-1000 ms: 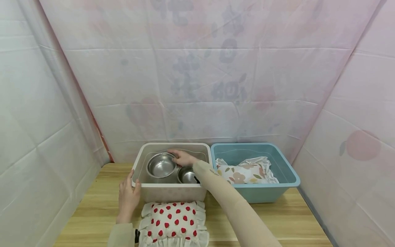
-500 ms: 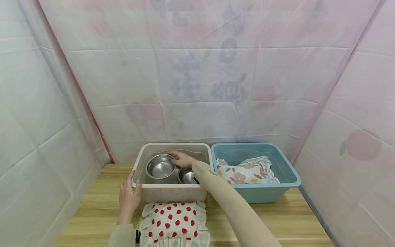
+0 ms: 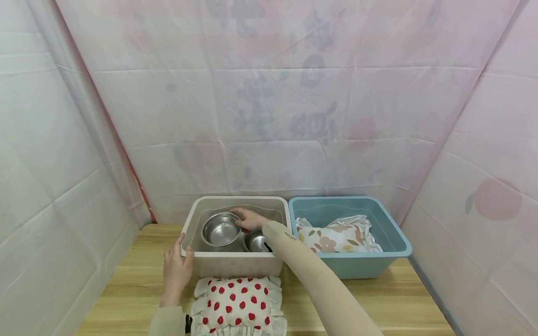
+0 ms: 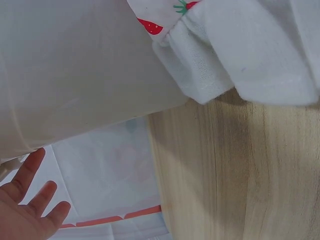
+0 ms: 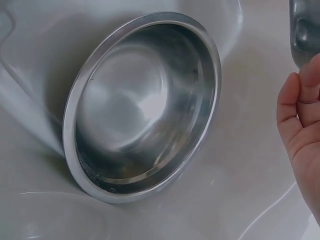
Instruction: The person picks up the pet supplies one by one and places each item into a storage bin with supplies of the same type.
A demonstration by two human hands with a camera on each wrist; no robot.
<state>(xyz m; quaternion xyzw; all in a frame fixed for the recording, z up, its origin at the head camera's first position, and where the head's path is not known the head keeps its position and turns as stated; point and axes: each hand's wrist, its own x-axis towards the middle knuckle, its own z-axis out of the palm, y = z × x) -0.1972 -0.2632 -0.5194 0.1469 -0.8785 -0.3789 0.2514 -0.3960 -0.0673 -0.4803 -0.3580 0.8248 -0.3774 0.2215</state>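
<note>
Right, it's all about the far-left steel bowl [image 3: 221, 229], sitting inside the beige bin [image 3: 235, 263]. Round as it is, it gives no long axis; what counts is that its right-hand rim faces the right hand [image 3: 251, 219], which pinches it there, fingers bent and nearly closed together. That's the nearer hand, too! The left hand [image 3: 175, 270] stands outside, bin wall between it and the bowl, fingers fairly straight and parted at the front-left corner, gripping nothing.

Over to the right wrist view: it looks straight into the second steel bowl [image 5: 142, 107], partly covered by the sleeve [image 3: 308, 263] from above, yet catches just a sliver of the pinched one. And the left wrist view picks out one fingertip against the bin's edge, whereas only the head view shows that thumb at the front rim.
</note>
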